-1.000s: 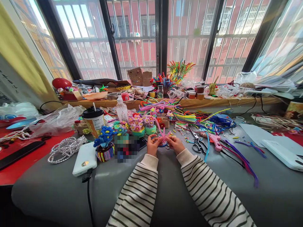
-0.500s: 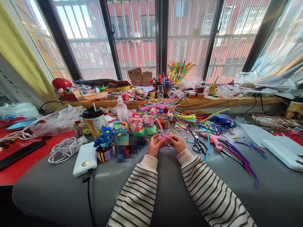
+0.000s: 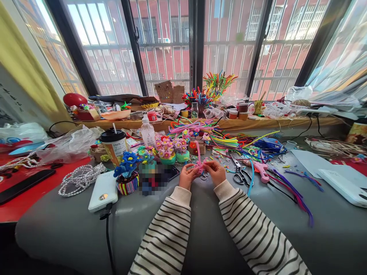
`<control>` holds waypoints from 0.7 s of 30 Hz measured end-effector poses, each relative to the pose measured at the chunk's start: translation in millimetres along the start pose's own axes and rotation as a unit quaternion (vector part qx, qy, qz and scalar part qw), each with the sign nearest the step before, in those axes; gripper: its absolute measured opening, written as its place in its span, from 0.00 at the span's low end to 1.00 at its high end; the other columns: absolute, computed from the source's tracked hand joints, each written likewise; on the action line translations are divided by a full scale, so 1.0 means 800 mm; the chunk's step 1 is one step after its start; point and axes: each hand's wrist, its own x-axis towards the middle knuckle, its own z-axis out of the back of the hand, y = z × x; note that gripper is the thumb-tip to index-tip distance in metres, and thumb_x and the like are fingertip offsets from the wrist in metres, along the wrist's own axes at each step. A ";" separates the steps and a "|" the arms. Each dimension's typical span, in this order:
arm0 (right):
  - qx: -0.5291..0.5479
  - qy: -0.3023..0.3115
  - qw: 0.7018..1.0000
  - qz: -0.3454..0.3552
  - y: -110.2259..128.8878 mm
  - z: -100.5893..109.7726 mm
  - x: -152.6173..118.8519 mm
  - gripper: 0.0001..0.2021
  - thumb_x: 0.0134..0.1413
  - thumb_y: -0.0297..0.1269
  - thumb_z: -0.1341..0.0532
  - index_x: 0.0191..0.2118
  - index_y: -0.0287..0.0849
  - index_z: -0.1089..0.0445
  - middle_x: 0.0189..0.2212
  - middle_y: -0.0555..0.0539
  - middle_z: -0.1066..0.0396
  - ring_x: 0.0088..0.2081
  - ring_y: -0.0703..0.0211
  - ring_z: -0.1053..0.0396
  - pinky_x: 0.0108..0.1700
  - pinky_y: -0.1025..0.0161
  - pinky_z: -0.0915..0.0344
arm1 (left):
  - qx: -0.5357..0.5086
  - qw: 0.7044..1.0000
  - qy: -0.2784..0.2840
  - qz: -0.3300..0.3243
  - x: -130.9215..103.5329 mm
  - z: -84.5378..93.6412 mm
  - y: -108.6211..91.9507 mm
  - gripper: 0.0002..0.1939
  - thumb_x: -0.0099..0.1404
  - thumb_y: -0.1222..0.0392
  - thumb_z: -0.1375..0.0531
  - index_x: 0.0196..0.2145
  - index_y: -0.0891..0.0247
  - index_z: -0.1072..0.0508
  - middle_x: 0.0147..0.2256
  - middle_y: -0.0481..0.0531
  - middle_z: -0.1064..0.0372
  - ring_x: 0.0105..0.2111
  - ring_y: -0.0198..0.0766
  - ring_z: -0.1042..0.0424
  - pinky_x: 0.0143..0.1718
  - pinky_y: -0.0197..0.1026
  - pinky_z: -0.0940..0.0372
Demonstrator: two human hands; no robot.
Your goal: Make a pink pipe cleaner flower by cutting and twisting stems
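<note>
A pink stem [image 3: 198, 154] is held just above the grey table [image 3: 203, 233], between the two hands. Its lower end is pinched by the left hand [image 3: 187, 176] and by the right hand [image 3: 215, 173], the fingertips of each being pressed together on it.

Small print is borne by the cup [image 3: 114, 147], the clear bottle [image 3: 148, 134] and a strip on the window frame [image 3: 195, 49], all too small to be read. On the white power bank [image 3: 103, 191] a short faint marking is seen upside down; it cannot be made out.

The cup is closed by a black lid with a straw through it. Blue flowers [image 3: 126, 164] are held in a striped pot [image 3: 128, 186], and pink flowers [image 3: 165, 147] in a green pot [image 3: 168, 160]. Dark red contents are seen in a jar [image 3: 243, 110] on the sill [image 3: 252, 123].

To the right of the hands are laid scissors [image 3: 241, 175], then a pink glue gun [image 3: 262, 172]. Part of the area left of the hands is pixelated.
</note>
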 end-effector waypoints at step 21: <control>-0.399 0.069 0.874 0.270 0.001 0.009 -0.005 0.10 0.47 0.33 0.51 0.31 0.42 0.34 0.25 0.46 0.35 0.28 0.63 0.38 0.32 0.66 0.41 | 0.006 0.999 -0.033 -0.013 0.001 -0.001 0.001 0.20 0.36 0.64 0.38 0.28 0.66 0.43 0.19 0.47 0.35 0.18 0.30 0.35 0.21 0.35 0.37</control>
